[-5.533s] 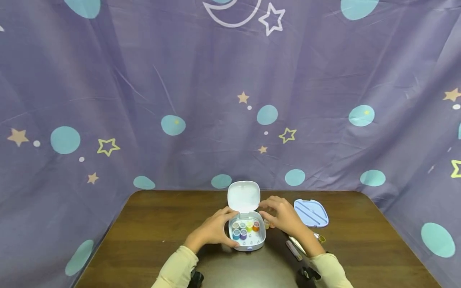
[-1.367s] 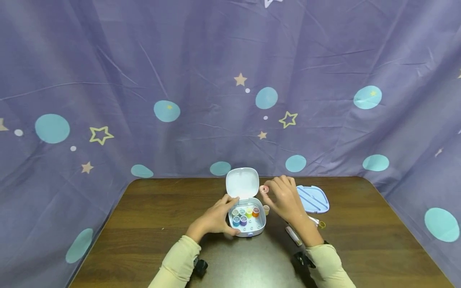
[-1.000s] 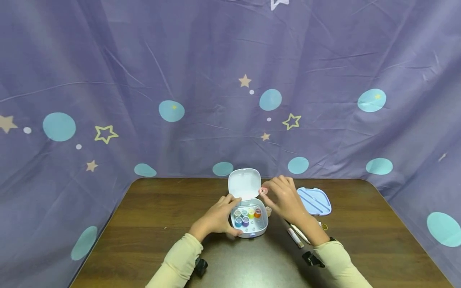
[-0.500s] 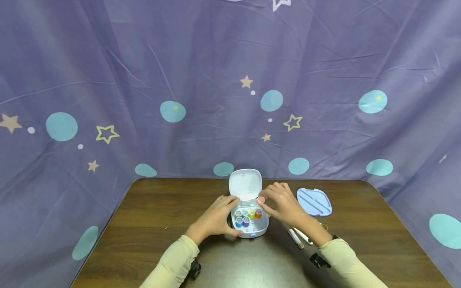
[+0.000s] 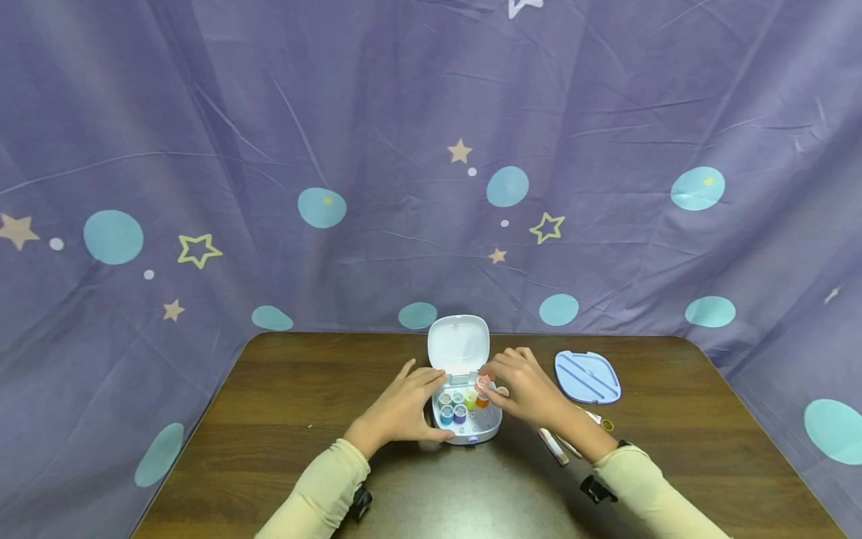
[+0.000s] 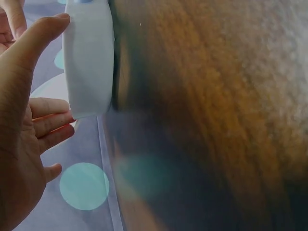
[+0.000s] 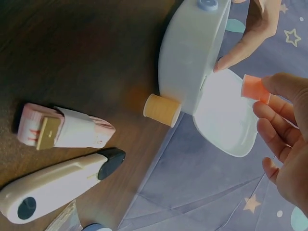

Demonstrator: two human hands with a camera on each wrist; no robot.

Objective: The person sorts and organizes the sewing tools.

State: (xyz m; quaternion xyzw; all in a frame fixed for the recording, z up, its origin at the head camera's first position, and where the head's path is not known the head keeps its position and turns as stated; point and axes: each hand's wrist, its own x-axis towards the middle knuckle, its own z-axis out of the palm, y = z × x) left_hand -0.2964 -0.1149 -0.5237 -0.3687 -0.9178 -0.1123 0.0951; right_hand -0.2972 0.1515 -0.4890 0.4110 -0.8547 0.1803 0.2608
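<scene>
In the head view, a white sewing box (image 5: 488,433) stands with its lid (image 5: 458,340) raised at the back. Several coloured thread spools sit upright on pegs inside, among them a purple spool (image 5: 460,414) and a yellow spool (image 5: 471,399). My left hand (image 5: 396,408) grips the box's left side, thumb at the front, fingers towards the back. Between right thumb and fingertips I pinch a coral thread spool (image 7: 253,88); this right hand (image 5: 524,385) is over the box's back right part. Whether the coral spool touches a peg is hidden.
A light orange spool (image 7: 162,109) stands right beside the box. Further right are a white tool with a dark tip (image 7: 62,185), a pinkish banded item (image 7: 72,130) and a gold ring-like piece (image 5: 607,424). A blue tray (image 5: 587,376) lies behind them.
My right hand picked up the coral spool, held it beside the lid, then brought it left and down over the box's back right part. The left hand stays on the box.
</scene>
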